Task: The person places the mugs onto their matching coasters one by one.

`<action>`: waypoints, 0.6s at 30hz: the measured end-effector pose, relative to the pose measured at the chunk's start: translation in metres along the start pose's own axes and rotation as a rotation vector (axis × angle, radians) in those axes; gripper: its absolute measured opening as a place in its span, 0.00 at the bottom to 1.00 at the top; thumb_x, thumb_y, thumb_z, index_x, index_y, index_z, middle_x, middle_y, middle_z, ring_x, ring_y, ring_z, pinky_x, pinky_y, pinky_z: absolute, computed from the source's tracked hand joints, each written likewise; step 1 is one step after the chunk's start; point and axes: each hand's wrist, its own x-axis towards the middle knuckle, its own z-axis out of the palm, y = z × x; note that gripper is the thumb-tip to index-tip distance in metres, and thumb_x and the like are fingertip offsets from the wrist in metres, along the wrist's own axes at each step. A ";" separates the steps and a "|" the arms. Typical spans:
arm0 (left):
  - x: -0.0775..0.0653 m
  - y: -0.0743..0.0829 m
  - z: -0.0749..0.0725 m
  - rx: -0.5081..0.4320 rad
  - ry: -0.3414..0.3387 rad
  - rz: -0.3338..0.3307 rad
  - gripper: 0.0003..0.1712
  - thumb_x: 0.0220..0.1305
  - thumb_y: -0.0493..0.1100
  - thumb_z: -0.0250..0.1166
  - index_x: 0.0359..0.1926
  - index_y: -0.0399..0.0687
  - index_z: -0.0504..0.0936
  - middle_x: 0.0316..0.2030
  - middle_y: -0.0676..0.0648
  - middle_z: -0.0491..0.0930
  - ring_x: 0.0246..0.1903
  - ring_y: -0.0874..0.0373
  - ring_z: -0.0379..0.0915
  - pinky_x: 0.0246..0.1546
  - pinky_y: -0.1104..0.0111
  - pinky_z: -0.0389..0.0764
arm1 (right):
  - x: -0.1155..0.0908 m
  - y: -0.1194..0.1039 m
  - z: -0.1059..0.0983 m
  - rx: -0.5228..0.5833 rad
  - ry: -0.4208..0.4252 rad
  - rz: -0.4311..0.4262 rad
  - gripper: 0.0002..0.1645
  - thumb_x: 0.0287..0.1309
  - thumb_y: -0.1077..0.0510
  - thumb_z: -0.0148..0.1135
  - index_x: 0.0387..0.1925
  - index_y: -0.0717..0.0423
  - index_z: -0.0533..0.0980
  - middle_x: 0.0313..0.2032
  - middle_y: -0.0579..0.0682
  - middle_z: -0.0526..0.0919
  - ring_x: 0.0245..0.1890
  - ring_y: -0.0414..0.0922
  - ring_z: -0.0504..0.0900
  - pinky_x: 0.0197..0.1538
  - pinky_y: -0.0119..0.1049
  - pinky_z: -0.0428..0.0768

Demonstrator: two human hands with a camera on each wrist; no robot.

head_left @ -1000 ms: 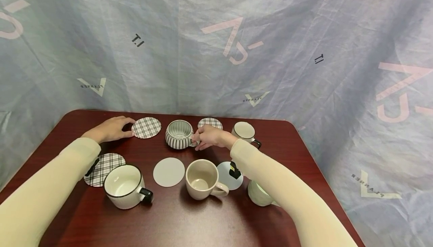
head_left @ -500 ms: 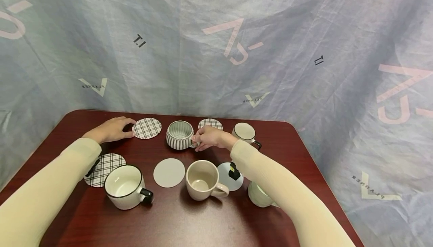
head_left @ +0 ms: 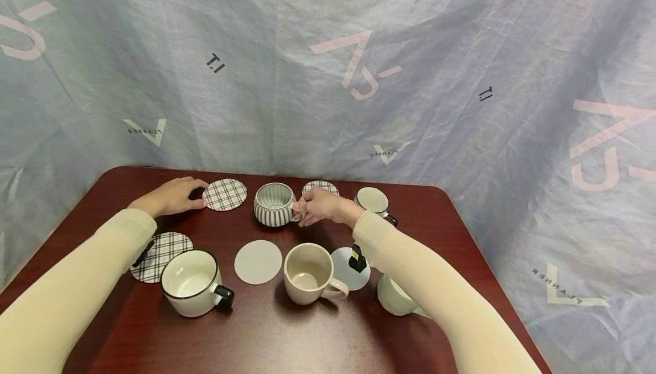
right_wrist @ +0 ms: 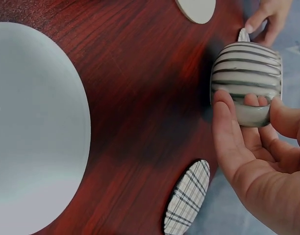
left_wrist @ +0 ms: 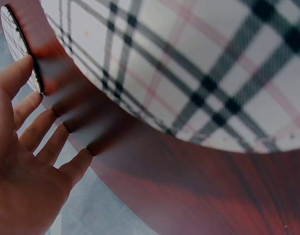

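Note:
Near the far edge of the table, a grey-and-white striped mug point(head_left: 274, 210) stands between two plaid coasters. My right hand point(head_left: 322, 205) pinches its handle; the right wrist view shows the fingers curled about the handle point(right_wrist: 253, 116). On the far left, my left hand point(head_left: 175, 196) rests at the left edge of a round plaid coaster point(head_left: 225, 194). Its thumb and fingertips lie right at that coaster's rim, and the fingers point(left_wrist: 39, 132) are spread and relaxed in the left wrist view. Another plaid coaster point(head_left: 319, 187) sits partly behind my right hand.
In front stand a black-rimmed white mug point(head_left: 189, 283), a beige mug point(head_left: 307, 274) and a pale green mug point(head_left: 394, 297) partly under my right sleeve. Another white mug point(head_left: 372, 199) is far right. White coasters point(head_left: 258, 262) and a nearer plaid coaster point(head_left: 163, 254) lie among them.
The head view has shifted slightly, moving the whole scene a little to the right. Both hands and the striped mug keep their places on the table.

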 end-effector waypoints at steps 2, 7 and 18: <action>0.000 -0.001 0.001 -0.001 0.001 0.003 0.35 0.76 0.48 0.66 0.73 0.31 0.71 0.69 0.20 0.66 0.69 0.20 0.61 0.67 0.29 0.65 | -0.001 -0.001 -0.002 -0.009 0.002 -0.004 0.19 0.82 0.57 0.55 0.47 0.74 0.78 0.45 0.62 0.84 0.49 0.59 0.90 0.59 0.49 0.86; 0.001 -0.004 0.002 -0.002 0.001 0.006 0.35 0.76 0.49 0.66 0.73 0.31 0.71 0.69 0.20 0.67 0.69 0.20 0.61 0.67 0.29 0.65 | -0.003 -0.007 -0.007 0.005 0.021 -0.026 0.17 0.81 0.58 0.56 0.46 0.72 0.78 0.44 0.62 0.84 0.50 0.61 0.89 0.58 0.49 0.86; 0.003 -0.006 0.002 -0.002 -0.010 -0.013 0.35 0.76 0.50 0.66 0.73 0.32 0.70 0.70 0.20 0.65 0.70 0.20 0.60 0.67 0.29 0.65 | -0.005 -0.024 -0.014 0.004 0.051 -0.043 0.20 0.82 0.56 0.55 0.45 0.73 0.79 0.47 0.64 0.85 0.48 0.59 0.90 0.59 0.50 0.85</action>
